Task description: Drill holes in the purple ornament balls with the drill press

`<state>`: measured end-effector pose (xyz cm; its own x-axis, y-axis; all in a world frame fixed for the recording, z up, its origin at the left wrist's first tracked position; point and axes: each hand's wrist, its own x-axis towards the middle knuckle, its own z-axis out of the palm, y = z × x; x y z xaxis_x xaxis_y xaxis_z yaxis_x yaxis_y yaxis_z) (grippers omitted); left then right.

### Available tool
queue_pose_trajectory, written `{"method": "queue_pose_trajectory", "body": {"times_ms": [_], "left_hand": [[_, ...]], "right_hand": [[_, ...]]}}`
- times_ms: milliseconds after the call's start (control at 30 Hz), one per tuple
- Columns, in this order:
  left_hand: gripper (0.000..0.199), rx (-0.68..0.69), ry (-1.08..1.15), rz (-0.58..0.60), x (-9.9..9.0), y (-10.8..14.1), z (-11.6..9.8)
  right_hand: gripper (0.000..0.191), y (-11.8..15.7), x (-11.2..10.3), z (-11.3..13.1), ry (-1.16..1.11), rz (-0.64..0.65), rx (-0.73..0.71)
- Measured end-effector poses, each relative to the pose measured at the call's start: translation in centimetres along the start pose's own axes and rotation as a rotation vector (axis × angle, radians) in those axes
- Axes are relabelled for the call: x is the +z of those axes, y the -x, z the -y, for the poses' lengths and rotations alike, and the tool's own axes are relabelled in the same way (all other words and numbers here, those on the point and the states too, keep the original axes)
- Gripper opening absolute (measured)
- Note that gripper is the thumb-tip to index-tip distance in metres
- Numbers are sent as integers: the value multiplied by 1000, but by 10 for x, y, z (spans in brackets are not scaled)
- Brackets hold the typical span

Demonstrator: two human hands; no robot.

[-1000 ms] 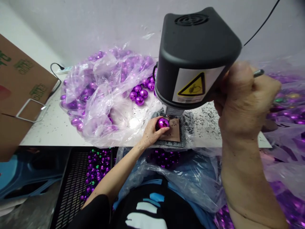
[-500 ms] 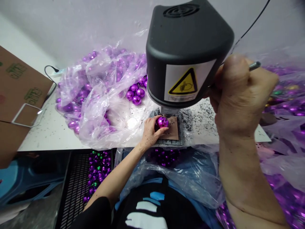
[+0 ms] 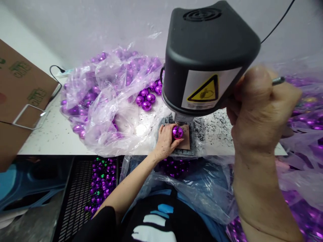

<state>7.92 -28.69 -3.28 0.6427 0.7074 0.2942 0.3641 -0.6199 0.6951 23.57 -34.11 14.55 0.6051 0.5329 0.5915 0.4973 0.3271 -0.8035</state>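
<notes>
My left hand (image 3: 166, 139) is closed around a shiny purple faceted ball (image 3: 177, 132), thumb on its near side and fingers on its far side. The ball is held over a brown pad (image 3: 185, 143) on the grey base plate (image 3: 192, 141) of a bench press. Just behind the ball sits the lower end of the press, partly hidden. My right hand (image 3: 262, 104) grips the press's lever (image 3: 279, 80), whose metal end sticks out past the knuckles. The black press head (image 3: 209, 57) with a yellow warning label looms over the pad.
A clear plastic bag (image 3: 101, 90) of purple balls covers the table's left side, with loose purple balls (image 3: 146, 99) beside it. Black flakes litter the white table (image 3: 219, 131). A cardboard box (image 3: 20, 87) stands at left, a black crate (image 3: 73, 188) below. More bagged balls (image 3: 302, 208) lie at right.
The ball in my left hand has shifted slightly right and toward me over the pad. My right hand stays on the lever. The whole view has shifted a little.
</notes>
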Motion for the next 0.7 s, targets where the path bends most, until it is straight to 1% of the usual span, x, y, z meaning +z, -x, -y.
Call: {"method": "queue_pose_trajectory", "body": {"times_ms": [100, 167, 267, 333, 433, 533, 600, 700], "left_hand": [[46, 0, -1, 7, 0, 0, 0], [45, 1, -5, 6, 0, 0, -1], [45, 5, -7, 9, -1, 0, -2], [46, 5, -11, 18, 0, 0, -1], [46, 10, -21, 30, 0, 1, 0], [47, 12, -19, 32, 1, 1, 0], [48, 11, -16, 33, 1, 1, 0], [49, 11, -15, 29, 1, 1, -1]], "right_hand": [[43, 15, -4, 1, 56, -15, -8], [38, 28, -7, -1, 100, -43, -37], [29, 47, -10, -9, 152, -70, -78], [27, 56, -11, -15, 157, -77, -82], [28, 61, -9, -20, 169, -127, -64], [33, 62, -7, -22, 208, -191, -57], [35, 62, -7, -24, 204, -205, -65], [28, 65, -7, -30, 141, -205, -111]]}}
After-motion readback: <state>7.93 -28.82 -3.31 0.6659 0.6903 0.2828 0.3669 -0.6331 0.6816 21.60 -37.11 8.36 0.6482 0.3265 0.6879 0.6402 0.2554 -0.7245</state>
